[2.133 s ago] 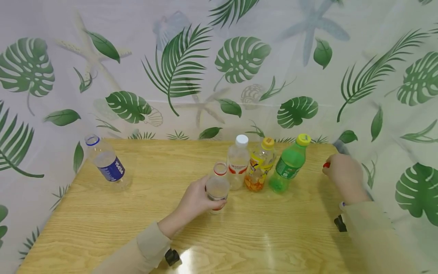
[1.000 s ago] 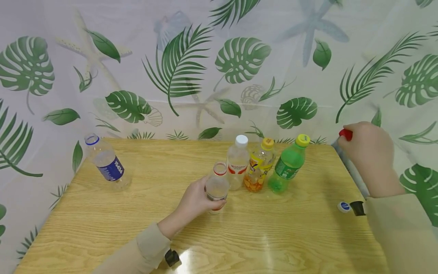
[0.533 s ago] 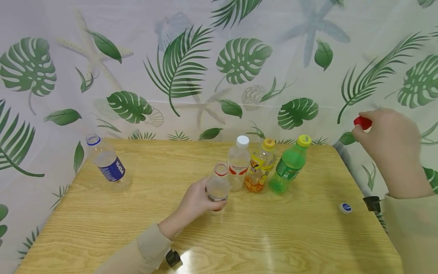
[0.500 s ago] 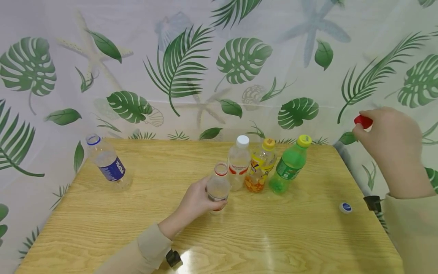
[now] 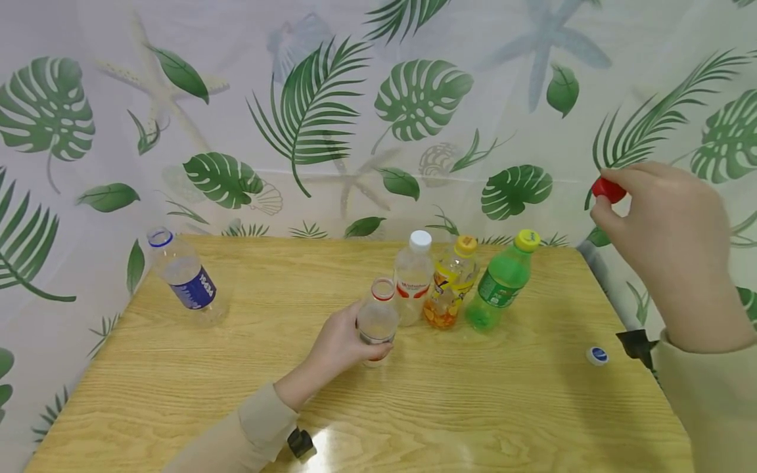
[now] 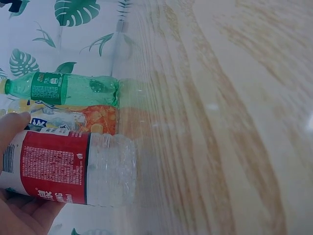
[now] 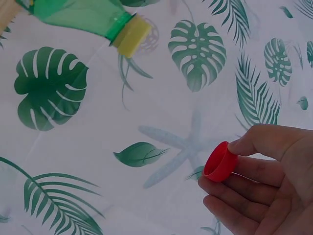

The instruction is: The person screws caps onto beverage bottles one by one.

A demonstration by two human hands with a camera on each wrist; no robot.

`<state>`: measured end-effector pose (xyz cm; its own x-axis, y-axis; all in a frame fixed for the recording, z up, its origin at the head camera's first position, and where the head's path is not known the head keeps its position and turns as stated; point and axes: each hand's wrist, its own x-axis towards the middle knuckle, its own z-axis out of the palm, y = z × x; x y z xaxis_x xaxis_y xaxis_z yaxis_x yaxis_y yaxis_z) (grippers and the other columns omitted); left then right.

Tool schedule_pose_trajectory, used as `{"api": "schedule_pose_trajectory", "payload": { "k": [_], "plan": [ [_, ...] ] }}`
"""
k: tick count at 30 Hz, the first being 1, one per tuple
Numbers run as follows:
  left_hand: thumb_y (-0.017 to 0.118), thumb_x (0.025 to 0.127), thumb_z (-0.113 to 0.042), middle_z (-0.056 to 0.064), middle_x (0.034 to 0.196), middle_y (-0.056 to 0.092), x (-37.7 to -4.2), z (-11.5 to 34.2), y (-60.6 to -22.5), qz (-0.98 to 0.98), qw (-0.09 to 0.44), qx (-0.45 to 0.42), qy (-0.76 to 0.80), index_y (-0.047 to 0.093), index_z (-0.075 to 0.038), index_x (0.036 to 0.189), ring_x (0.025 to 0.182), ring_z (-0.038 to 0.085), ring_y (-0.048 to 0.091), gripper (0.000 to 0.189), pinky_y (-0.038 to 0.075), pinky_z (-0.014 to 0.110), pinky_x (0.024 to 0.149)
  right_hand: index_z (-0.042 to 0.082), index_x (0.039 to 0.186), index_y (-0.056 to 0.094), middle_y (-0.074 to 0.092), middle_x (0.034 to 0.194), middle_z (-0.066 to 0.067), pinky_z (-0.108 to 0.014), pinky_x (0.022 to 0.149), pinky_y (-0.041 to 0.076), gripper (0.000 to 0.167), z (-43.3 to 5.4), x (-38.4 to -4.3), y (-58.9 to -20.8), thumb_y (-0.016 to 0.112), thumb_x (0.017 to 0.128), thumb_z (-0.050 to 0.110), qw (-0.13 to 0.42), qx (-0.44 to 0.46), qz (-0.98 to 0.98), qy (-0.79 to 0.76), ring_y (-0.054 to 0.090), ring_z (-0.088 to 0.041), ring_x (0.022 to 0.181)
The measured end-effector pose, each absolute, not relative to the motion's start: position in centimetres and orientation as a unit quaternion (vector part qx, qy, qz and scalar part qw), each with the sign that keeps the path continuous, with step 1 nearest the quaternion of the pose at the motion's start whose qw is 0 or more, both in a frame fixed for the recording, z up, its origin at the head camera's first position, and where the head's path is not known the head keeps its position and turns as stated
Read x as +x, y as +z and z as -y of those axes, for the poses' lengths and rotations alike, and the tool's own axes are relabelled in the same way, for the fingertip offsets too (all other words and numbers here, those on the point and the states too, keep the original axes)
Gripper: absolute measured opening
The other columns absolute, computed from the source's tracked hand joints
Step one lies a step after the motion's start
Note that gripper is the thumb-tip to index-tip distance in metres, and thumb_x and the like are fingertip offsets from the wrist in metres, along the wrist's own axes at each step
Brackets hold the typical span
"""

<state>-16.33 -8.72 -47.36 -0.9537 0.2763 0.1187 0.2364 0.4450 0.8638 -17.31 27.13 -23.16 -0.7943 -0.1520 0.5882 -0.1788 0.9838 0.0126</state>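
Observation:
My left hand [image 5: 343,341] grips a clear plastic bottle [image 5: 378,315] by its middle. The bottle stands upright on the table, uncapped, with a red ring at its neck; the left wrist view shows its red and white label [image 6: 54,164]. My right hand [image 5: 674,236] is raised at the right, above the table's height. Between thumb and fingers it pinches a red bottle cap [image 5: 609,190], whose hollow side shows in the right wrist view, where the same red cap [image 7: 221,162] sits at the fingertips.
Close beyond the held bottle stand a white-capped bottle [image 5: 413,272], a yellow-labelled one [image 5: 451,282] and a green one [image 5: 503,279]. An uncapped Pepsi bottle [image 5: 192,282] stands at the far left. A white and blue cap [image 5: 598,356] lies on the table [image 5: 473,401] at the right.
My right hand has lifted the red cap from the table's right side, swung right and up, and lately come slightly back left. My left hand and the bottles stay put.

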Motion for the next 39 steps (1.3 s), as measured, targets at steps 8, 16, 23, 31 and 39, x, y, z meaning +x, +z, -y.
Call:
{"api": "schedule_pose_trajectory", "payload": {
  "k": [8, 16, 23, 31, 39],
  "plan": [
    [0.096, 0.078, -0.016, 0.009, 0.122, 0.076, -16.3, 8.8, -47.5, -0.85, 0.013, 0.149, 0.505, 0.066, -0.01, 0.133, 0.115, 0.027, 0.073, 0.063, 0.06, 0.049, 0.096, -0.004, 0.115, 0.077, 0.076, 0.113, -0.028, -0.059, 0.075, 0.053, 0.026, -23.6, -16.6, -22.4, 0.066, 0.093, 0.002, 0.335, 0.134, 0.931, 0.05, 0.068, -0.046, 0.101],
    [0.096, 0.078, -0.017, 0.008, 0.123, 0.076, -16.2, 8.7, -47.4, -0.848, 0.014, 0.144, 0.51, 0.066, -0.011, 0.133, 0.115, 0.027, 0.073, 0.063, 0.06, 0.049, 0.096, -0.002, 0.116, 0.078, 0.079, 0.11, -0.022, -0.055, 0.073, 0.058, 0.026, -20.4, -16.1, -22.0, 0.07, 0.091, 0.0, 0.35, 0.205, 0.912, 0.063, 0.073, -0.043, 0.097],
    [0.096, 0.077, -0.015, 0.008, 0.122, 0.077, -16.2, 8.7, -47.4, -0.848, 0.016, 0.145, 0.509, 0.067, -0.011, 0.132, 0.114, 0.027, 0.073, 0.062, 0.059, 0.049, 0.096, -0.002, 0.117, 0.078, 0.079, 0.113, -0.019, -0.053, 0.075, 0.061, 0.026, -17.8, -15.6, -22.1, 0.072, 0.091, 0.0, 0.33, 0.236, 0.911, 0.07, 0.071, -0.042, 0.103],
    [0.095, 0.078, -0.015, 0.008, 0.123, 0.076, -16.3, 8.7, -47.1, -0.851, 0.018, 0.149, 0.504, 0.067, -0.012, 0.131, 0.116, 0.028, 0.073, 0.06, 0.059, 0.05, 0.098, -0.002, 0.113, 0.08, 0.08, 0.109, -0.017, -0.049, 0.072, 0.062, 0.023, -15.4, -15.9, -22.9, 0.072, 0.091, 0.0, 0.328, 0.28, 0.899, 0.079, 0.073, -0.038, 0.094],
    [0.095, 0.079, -0.015, 0.009, 0.124, 0.076, -16.3, 8.8, -47.3, -0.854, 0.014, 0.154, 0.497, 0.067, -0.01, 0.13, 0.118, 0.029, 0.073, 0.058, 0.059, 0.051, 0.099, -0.002, 0.113, 0.079, 0.08, 0.112, -0.015, -0.048, 0.077, 0.064, 0.023, -13.9, -15.7, -24.0, 0.072, 0.091, -0.001, 0.317, 0.301, 0.895, 0.088, 0.074, -0.036, 0.101]
  ]
}}
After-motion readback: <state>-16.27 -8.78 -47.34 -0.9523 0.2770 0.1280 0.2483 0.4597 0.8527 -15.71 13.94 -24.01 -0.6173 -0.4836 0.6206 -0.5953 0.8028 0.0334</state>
